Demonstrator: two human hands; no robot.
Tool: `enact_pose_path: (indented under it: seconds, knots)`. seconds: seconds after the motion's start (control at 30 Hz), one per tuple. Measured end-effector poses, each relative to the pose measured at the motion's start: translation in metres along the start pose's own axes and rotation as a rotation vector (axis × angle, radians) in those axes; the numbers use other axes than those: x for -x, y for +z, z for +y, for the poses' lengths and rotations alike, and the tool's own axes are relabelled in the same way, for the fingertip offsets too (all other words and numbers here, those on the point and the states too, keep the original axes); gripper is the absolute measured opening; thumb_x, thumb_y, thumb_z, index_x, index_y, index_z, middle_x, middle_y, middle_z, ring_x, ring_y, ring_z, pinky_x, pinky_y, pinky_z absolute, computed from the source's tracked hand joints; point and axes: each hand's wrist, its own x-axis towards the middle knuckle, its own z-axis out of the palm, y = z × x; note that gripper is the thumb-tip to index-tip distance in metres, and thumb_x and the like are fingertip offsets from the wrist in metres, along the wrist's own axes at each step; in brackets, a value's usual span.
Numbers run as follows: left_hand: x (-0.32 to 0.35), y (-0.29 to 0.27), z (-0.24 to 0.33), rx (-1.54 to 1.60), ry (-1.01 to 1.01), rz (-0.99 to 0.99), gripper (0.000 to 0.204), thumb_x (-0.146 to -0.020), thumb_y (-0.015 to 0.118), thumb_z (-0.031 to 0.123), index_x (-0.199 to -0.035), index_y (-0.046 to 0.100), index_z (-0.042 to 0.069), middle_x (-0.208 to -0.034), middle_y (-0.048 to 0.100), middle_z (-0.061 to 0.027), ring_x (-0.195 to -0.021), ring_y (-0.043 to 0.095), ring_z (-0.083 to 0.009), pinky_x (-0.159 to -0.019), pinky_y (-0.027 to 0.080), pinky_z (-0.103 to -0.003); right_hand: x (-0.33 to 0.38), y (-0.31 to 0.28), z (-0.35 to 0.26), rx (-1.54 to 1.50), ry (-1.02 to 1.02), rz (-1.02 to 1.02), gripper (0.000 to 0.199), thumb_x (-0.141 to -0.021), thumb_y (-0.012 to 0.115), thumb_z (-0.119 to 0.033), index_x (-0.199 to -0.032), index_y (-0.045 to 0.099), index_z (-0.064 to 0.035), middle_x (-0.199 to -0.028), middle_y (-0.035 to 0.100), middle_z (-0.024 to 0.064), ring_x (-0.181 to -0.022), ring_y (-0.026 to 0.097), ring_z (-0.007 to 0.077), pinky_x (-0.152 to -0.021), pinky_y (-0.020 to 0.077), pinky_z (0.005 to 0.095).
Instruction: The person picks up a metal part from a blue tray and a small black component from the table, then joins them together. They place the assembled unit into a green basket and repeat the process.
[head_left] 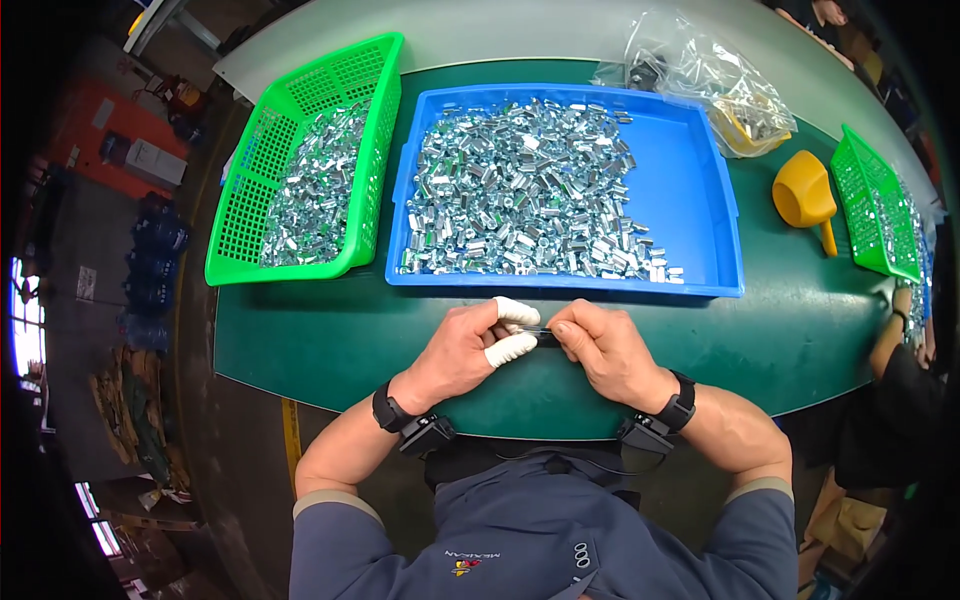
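Note:
Above the near part of the green table, my two hands meet fingertip to fingertip. My left hand (pixel 460 345), with white covers on its thumb and a finger, pinches a small shiny metal piece (pixel 527 329). From the other side, my right hand (pixel 612 352) is closed in a pinch where a thin, dark end meets that piece; its fingers hide most of what it holds. Just beyond the hands, a blue tray (pixel 683 180) holds many small silvery metal parts (pixel 520 190), heaped to the left and middle, with bare blue bottom at its right.
A green basket (pixel 238 190) of similar parts stands left of the tray. To the right are a yellow scoop (pixel 803 190), a clear plastic bag (pixel 690 60) and another green basket (pixel 868 215). Another person's arm (pixel 888 340) reaches in at the table's right end.

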Motion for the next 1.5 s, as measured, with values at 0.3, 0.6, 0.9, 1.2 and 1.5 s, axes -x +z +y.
enact_pose_path:
  seconds: [0.3, 0.6, 0.9, 1.2, 1.5]
  knots:
    - [-0.001, -0.001, -0.006, -0.036, 0.029, -0.037, 0.012, -0.099, 0.068, 0.014, -0.1, 0.07, 0.002, -0.081, 0.072, -0.0041, -0.069, 0.066, -0.0099, -0.061, 0.051, -0.026, 0.002, -0.003, -0.005, 0.175, -0.176, 0.036, 0.013, -0.098, 0.065, -0.01, -0.106, 0.069, 0.0011, -0.083, 0.065, 0.0104, -0.074, 0.062, 0.0218, -0.067, 0.049, 0.0347]
    - [-0.001, 0.001, -0.005, -0.031, 0.077, -0.036, 0.016, -0.101, 0.067, 0.017, -0.098, 0.07, 0.002, -0.081, 0.072, -0.0066, -0.069, 0.068, -0.0142, -0.063, 0.053, -0.03, 0.003, -0.007, -0.013, 0.043, 0.066, -0.062, 0.016, -0.097, 0.068, -0.013, -0.106, 0.07, -0.0001, -0.091, 0.068, 0.0138, -0.078, 0.066, 0.0262, -0.069, 0.0509, 0.0372]
    - [-0.001, 0.001, -0.006, -0.085, 0.11, -0.041, 0.016, -0.099, 0.069, 0.018, -0.099, 0.071, 0.001, -0.082, 0.072, -0.0096, -0.073, 0.069, -0.0188, -0.066, 0.053, -0.032, 0.003, -0.01, -0.014, 0.146, 0.148, -0.21, 0.016, -0.098, 0.068, -0.014, -0.103, 0.066, 0.0008, -0.087, 0.07, 0.0124, -0.077, 0.066, 0.0196, -0.072, 0.0532, 0.0326]
    - [0.001, 0.0, -0.005, -0.113, 0.105, -0.051, 0.016, -0.098, 0.07, 0.018, -0.099, 0.071, 0.002, -0.083, 0.072, -0.0101, -0.074, 0.07, -0.021, -0.066, 0.053, -0.034, 0.004, -0.007, -0.012, 0.14, 0.138, -0.167, 0.018, -0.096, 0.071, -0.014, -0.104, 0.067, 0.0014, -0.084, 0.07, 0.012, -0.075, 0.064, 0.0161, -0.068, 0.0514, 0.0325]
    - [0.0, 0.003, -0.007, -0.047, 0.087, -0.032, 0.019, -0.096, 0.071, 0.023, -0.095, 0.07, 0.004, -0.081, 0.07, -0.014, -0.07, 0.067, -0.0298, -0.064, 0.05, -0.039, 0.005, -0.002, -0.014, 0.04, 0.115, -0.084, 0.015, -0.098, 0.068, -0.01, -0.106, 0.067, 0.0026, -0.081, 0.066, 0.0029, -0.075, 0.058, 0.0081, -0.068, 0.0497, 0.0267]
